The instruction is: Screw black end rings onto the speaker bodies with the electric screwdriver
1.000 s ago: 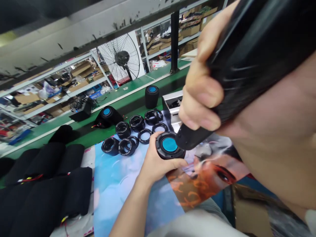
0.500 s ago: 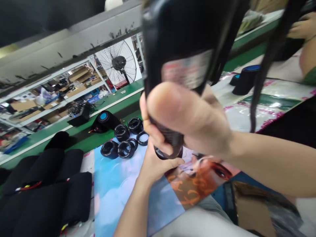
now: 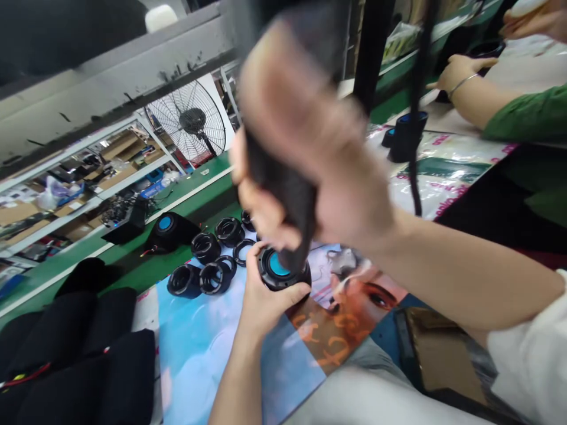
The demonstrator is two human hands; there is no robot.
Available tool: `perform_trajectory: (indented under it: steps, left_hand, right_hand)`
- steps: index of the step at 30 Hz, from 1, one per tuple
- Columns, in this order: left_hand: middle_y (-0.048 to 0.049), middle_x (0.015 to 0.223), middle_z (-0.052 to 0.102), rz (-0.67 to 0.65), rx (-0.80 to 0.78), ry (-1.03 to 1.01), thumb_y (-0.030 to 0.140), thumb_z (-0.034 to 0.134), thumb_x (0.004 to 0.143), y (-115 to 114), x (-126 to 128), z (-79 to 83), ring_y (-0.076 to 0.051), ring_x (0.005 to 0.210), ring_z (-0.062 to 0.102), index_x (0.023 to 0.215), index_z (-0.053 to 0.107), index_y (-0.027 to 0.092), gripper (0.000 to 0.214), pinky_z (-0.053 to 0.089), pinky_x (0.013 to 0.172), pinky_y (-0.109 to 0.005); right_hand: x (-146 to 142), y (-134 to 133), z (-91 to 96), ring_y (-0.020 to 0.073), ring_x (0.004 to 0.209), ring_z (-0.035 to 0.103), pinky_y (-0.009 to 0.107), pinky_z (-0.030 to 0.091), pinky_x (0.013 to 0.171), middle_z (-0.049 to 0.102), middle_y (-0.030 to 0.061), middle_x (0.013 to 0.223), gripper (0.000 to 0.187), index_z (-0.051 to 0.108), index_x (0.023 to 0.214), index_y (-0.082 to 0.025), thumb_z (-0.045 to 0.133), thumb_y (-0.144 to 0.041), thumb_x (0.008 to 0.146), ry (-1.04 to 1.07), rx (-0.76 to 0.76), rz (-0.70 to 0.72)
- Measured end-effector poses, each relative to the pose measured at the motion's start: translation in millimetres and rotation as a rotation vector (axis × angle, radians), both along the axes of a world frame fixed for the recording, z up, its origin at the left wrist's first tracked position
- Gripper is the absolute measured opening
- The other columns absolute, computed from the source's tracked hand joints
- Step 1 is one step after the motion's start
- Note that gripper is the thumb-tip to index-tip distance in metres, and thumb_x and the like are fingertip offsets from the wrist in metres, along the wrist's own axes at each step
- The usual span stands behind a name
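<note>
My left hand (image 3: 264,301) curls around the rim of a black round speaker (image 3: 277,263) with a blue centre, steadying it upright on the printed mat (image 3: 208,348). My right hand (image 3: 319,153), blurred by motion, is wrapped around a black electric screwdriver (image 3: 283,183), thumb on the near side. The tool points down, its narrow end in front of the speaker's face; whether they touch is hidden. Just left of the speaker lie several black rings (image 3: 215,277) and short hollow collars (image 3: 205,247).
Black fabric-covered cylinders (image 3: 80,342) with wires lie at left. Another blue-centred speaker (image 3: 170,230) rests on the green bench (image 3: 186,198). A black cord (image 3: 414,153) hangs at right. Beyond it are a co-worker's hand (image 3: 460,77) and green sleeve (image 3: 527,112). A cardboard box (image 3: 443,354) stands below right.
The screwdriver has shifted left and tilted, so the speaker's blue centre now shows. My head view has swung slightly right, bringing more of the co-worker into sight.
</note>
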State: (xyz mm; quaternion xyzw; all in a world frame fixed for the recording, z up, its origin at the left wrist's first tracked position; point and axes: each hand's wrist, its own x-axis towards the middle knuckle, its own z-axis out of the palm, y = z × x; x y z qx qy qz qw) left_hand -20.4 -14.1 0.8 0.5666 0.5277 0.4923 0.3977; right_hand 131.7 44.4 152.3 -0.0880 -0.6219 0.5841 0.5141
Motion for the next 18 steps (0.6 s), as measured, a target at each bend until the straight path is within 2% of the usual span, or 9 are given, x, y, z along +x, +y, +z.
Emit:
perform_trajectory:
  steps: [1, 3, 5, 7, 10, 13, 16, 18]
  left_hand:
    - [-0.0085, 0.121, 0.075, 0.014, 0.006, -0.026, 0.043, 0.1, 0.057, -0.6, 1.3, -1.0, -0.032, 0.113, 0.073, 0.13, 0.058, 0.022, 0.087, 0.056, 0.102, -0.044]
    - [-0.0066, 0.121, 0.073, 0.004, -0.001, -0.056, 0.037, 0.1, 0.056, -2.1, 3.5, -2.6, -0.029, 0.109, 0.074, 0.131, 0.054, 0.024, 0.089, 0.056, 0.1, -0.041]
    - [-0.0061, 0.122, 0.072, -0.004, -0.013, -0.06, 0.036, 0.1, 0.057, -3.2, 4.1, -3.8, -0.028, 0.11, 0.073, 0.13, 0.052, 0.025, 0.088, 0.055, 0.101, -0.041]
    - [-0.0062, 0.124, 0.071, -0.008, -0.021, -0.058, 0.037, 0.1, 0.058, -3.3, 3.2, -5.1, -0.028, 0.112, 0.073, 0.13, 0.052, 0.026, 0.088, 0.053, 0.102, -0.041]
    - [-0.006, 0.126, 0.071, -0.029, -0.018, -0.056, 0.037, 0.1, 0.06, -2.2, 1.2, -6.9, -0.028, 0.113, 0.073, 0.132, 0.05, 0.026, 0.088, 0.053, 0.102, -0.04]
    - [-0.0053, 0.126, 0.071, -0.041, -0.024, -0.064, 0.037, 0.1, 0.06, -2.1, 1.3, -6.7, -0.027, 0.113, 0.073, 0.132, 0.05, 0.027, 0.089, 0.053, 0.102, -0.039]
    - [-0.0046, 0.123, 0.071, -0.03, -0.031, -0.084, 0.036, 0.101, 0.059, -3.5, 3.9, -4.0, -0.026, 0.11, 0.073, 0.131, 0.049, 0.026, 0.089, 0.053, 0.101, -0.039]
    - [-0.0042, 0.119, 0.072, -0.03, -0.039, -0.1, 0.036, 0.101, 0.058, -4.6, 6.0, -1.6, -0.026, 0.107, 0.073, 0.13, 0.049, 0.025, 0.089, 0.054, 0.099, -0.039]
  right_hand:
    - [9.3, 10.1, -7.7, 0.009, 0.034, 0.041, 0.025, 0.042, 0.036, 0.052, -0.008, 0.054, 0.041, 0.059, 0.081, -0.023, 0.081, -0.058, 0.084, 0.082, 0.041, -0.055]
    - [26.0, 31.0, -26.1, 0.01, 0.036, 0.044, 0.027, 0.037, 0.033, 0.054, -0.0059, 0.055, 0.039, 0.063, 0.078, -0.023, 0.084, -0.054, 0.085, 0.203, 0.085, -0.257]
    - [36.5, 48.5, -45.0, 0.012, 0.037, 0.048, 0.028, 0.035, 0.032, 0.054, -0.0035, 0.054, 0.042, 0.063, 0.071, -0.021, 0.085, -0.054, 0.087, 0.196, 0.048, -0.465]
    - [39.8, 59.4, -61.2, 0.0123, 0.035, 0.048, 0.028, 0.034, 0.031, 0.054, -0.0035, 0.051, 0.045, 0.063, 0.068, -0.021, 0.087, -0.054, 0.086, 0.173, 0.001, -0.561]
    - [37.0, 65.3, -76.9, 0.0119, 0.033, 0.048, 0.026, 0.033, 0.03, 0.055, -0.0039, 0.05, 0.045, 0.063, 0.067, -0.021, 0.086, -0.055, 0.087, 0.152, -0.017, -0.58]
    - [35.2, 65.8, -84.0, 0.012, 0.033, 0.05, 0.026, 0.034, 0.03, 0.056, -0.0034, 0.051, 0.049, 0.06, 0.063, -0.022, 0.087, -0.056, 0.085, 0.115, -0.022, -0.564]
    - [39.1, 63.6, -84.0, 0.0135, 0.033, 0.05, 0.026, 0.035, 0.029, 0.056, -0.0019, 0.05, 0.052, 0.059, 0.061, -0.021, 0.089, -0.057, 0.083, 0.085, -0.075, -0.515]
    - [42.0, 58.1, -75.9, 0.015, 0.032, 0.05, 0.028, 0.035, 0.027, 0.057, -0.0009, 0.049, 0.053, 0.061, 0.062, -0.02, 0.093, -0.059, 0.078, 0.075, -0.115, -0.479]
